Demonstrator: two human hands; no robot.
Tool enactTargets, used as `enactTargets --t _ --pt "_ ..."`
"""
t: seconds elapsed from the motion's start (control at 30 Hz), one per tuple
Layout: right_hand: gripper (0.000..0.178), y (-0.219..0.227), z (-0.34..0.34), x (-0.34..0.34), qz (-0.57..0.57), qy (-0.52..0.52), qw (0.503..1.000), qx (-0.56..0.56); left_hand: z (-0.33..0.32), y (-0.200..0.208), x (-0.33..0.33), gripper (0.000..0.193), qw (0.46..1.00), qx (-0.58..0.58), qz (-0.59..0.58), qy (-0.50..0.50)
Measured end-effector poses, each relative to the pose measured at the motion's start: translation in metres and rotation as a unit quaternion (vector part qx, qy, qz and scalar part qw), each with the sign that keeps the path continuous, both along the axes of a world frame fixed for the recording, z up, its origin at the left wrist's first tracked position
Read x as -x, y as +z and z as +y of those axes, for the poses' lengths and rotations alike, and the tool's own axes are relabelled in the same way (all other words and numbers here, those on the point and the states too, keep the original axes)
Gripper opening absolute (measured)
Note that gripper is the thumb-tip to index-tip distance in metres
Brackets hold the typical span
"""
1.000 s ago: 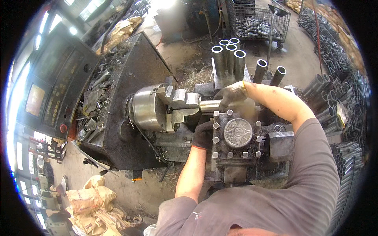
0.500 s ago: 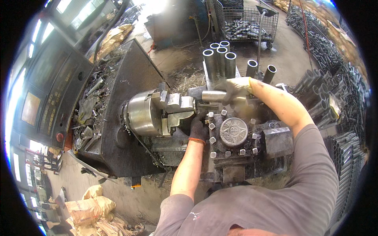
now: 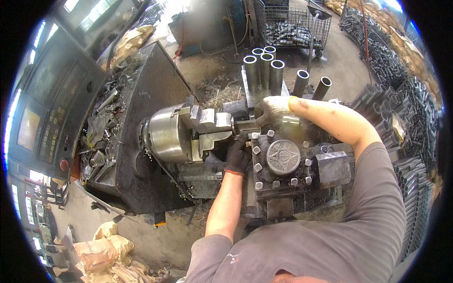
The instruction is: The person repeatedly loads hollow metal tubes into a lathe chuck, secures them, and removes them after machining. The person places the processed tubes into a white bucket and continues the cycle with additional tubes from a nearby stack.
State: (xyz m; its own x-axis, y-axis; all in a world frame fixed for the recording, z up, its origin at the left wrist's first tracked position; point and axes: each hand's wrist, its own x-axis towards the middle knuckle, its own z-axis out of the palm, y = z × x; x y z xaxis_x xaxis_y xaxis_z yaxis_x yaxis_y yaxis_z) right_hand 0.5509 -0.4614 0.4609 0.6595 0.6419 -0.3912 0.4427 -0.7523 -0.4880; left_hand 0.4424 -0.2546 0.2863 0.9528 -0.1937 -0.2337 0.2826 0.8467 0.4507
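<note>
My left hand (image 3: 238,154), in a dark glove with an orange cuff, reaches up between the lathe chuck (image 3: 165,134) and the square tool post (image 3: 283,158). Its fingers are bent in against the tool post's near left corner; what they grip is hidden. Beyond the tool post, my right hand (image 3: 274,109), in a pale glove with dark fingers, is curled downward beside a short metal bar (image 3: 247,126). Whatever lies inside its fingers cannot be made out. The stepped chuck jaws (image 3: 214,120) stand just left of both hands.
Several upright steel tubes (image 3: 277,75) stand behind my right hand. More tubes (image 3: 377,111) are stacked at the right. A dark control panel (image 3: 52,118) and a chip-covered ledge (image 3: 106,122) lie left. A wire cart (image 3: 295,30) stands at the back, and brown sacks (image 3: 104,252) lie on the floor.
My right hand has shifted slightly left, toward the chuck. The steel tube that stuck out from its fingers no longer shows. My left hand stays near the same spot.
</note>
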Motion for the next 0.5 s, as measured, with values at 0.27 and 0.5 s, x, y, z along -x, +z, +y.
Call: enactTargets --t 0.27,0.5 --pt "0.041 0.005 0.034 -0.005 -0.141 0.063 0.988 0.003 -0.001 0.004 -0.003 0.030 0.998 0.045 -0.002 -0.033" --pt "0.043 0.046 0.024 -0.014 -0.227 0.012 0.973 0.026 0.007 0.016 -0.003 0.030 0.997 -0.021 -0.009 -0.077"
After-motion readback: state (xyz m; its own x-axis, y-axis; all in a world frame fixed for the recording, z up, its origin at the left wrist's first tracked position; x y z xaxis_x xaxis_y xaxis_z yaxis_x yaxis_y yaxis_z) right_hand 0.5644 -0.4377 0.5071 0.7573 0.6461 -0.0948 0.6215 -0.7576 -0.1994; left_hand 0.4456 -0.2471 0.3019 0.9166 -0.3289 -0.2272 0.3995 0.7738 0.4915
